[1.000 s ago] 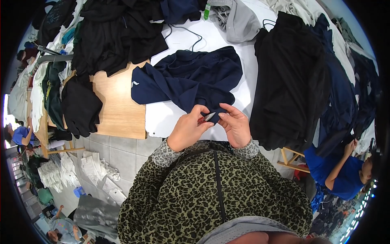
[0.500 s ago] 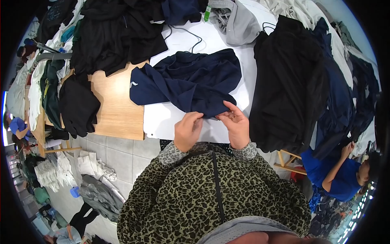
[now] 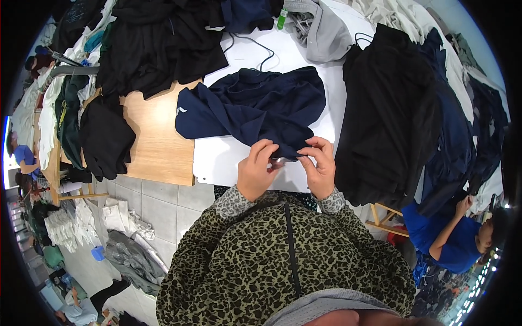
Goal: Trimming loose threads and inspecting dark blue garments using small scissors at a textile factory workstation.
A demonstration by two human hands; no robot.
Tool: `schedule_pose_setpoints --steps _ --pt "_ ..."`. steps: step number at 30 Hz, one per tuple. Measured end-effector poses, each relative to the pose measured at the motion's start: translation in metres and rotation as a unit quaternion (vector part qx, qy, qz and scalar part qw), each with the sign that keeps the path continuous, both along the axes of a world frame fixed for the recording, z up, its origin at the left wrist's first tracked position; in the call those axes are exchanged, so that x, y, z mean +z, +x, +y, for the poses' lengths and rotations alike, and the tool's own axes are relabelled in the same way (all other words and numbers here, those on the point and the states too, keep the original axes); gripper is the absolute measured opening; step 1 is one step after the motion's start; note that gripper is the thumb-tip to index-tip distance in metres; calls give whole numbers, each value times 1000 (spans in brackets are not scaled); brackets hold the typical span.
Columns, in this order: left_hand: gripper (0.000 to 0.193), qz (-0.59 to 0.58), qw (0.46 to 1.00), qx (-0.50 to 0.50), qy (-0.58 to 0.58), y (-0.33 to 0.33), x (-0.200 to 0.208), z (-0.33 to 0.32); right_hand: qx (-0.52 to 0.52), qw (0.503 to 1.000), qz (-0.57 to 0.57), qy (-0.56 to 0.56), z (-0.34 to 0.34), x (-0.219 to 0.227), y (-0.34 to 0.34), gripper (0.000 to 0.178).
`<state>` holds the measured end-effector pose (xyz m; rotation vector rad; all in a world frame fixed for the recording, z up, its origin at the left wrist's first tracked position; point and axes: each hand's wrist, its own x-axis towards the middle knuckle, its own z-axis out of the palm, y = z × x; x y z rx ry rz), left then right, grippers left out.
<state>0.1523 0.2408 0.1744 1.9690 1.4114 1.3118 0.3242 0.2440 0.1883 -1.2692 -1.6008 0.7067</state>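
Note:
A dark navy garment [image 3: 272, 106] with a small white mark at its left end lies bunched on the white tabletop. Its near edge is lifted toward me. The fingertips of my left hand [image 3: 256, 171] are closed on that edge, and a small shiny bit, too small to name, shows by the thumb. A short way to the right, my right hand [image 3: 319, 169] pinches the same edge between thumb and fingers. Folds hide the garment's exact kind.
Black garments [image 3: 157, 49] are heaped at the far left, with a black bundle [image 3: 106, 136] nearer. A tall black stack [image 3: 389, 114] borders the right. Grey clothing [image 3: 321, 32] lies at the back. A person in blue [image 3: 446, 239] works at far right.
My left hand has shifted slightly right and up along the edge, its fingers more curled. My right fingers have changed their pinch. A shiny bit now shows by the left thumb.

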Motion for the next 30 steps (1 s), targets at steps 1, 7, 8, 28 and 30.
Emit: schedule_pose_setpoints --steps 1,7,8,28,30 --pt "43 18 1000 -11 2 -5 -3 4 -9 1000 -2 -3 -3 0 -1 13" --pt "37 12 999 -18 43 -11 -3 6 -60 933 233 -267 -34 -14 -12 10" --pt "37 15 999 -19 47 -11 -3 6 -9 873 291 -390 -38 -14 -9 16" --pt "39 91 991 -78 57 -13 -1 -12 15 732 571 -371 -1 1 -13 23" --pt "38 85 992 -90 39 -14 2 -13 17 746 563 -356 0 5 -17 30"
